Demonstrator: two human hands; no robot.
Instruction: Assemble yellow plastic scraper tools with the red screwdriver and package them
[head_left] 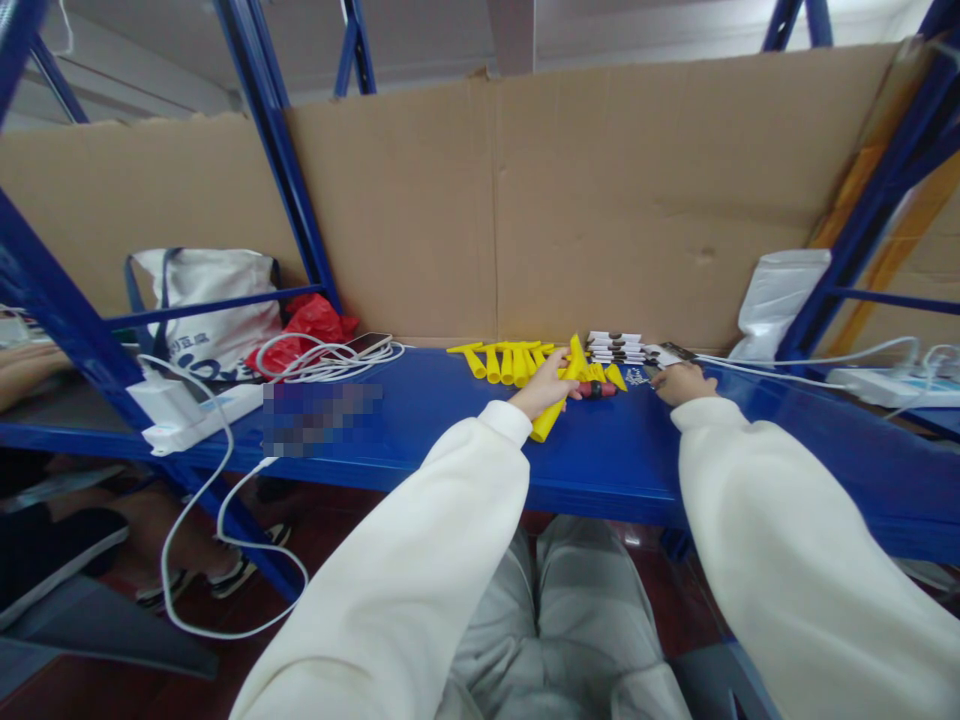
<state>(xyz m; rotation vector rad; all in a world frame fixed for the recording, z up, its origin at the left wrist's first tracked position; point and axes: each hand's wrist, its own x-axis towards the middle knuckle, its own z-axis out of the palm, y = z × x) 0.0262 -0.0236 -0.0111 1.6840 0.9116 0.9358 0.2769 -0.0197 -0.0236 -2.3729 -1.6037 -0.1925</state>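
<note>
My left hand [546,386] is wrapped round a long yellow plastic piece [550,421] above the blue shelf [442,400]. Beside it lies a red and black tool [598,389]. Several yellow tube-like pieces [507,366] stand in a row to the left, and smaller yellow parts [615,376] lie to the right. My right hand [681,383] is closed near small silvery bits [636,376], its fingertips too small to show what they hold. Behind are stacked black and white packets [616,346] and a dark item [676,351].
At the left are a white cloth bag [214,300], a red plastic bag [319,320], coiled white cable [330,358] and a power strip [187,420]. A white pouch [780,300] and another power strip [892,386] sit right. Cardboard [585,200] stands behind; another person's legs show lower left.
</note>
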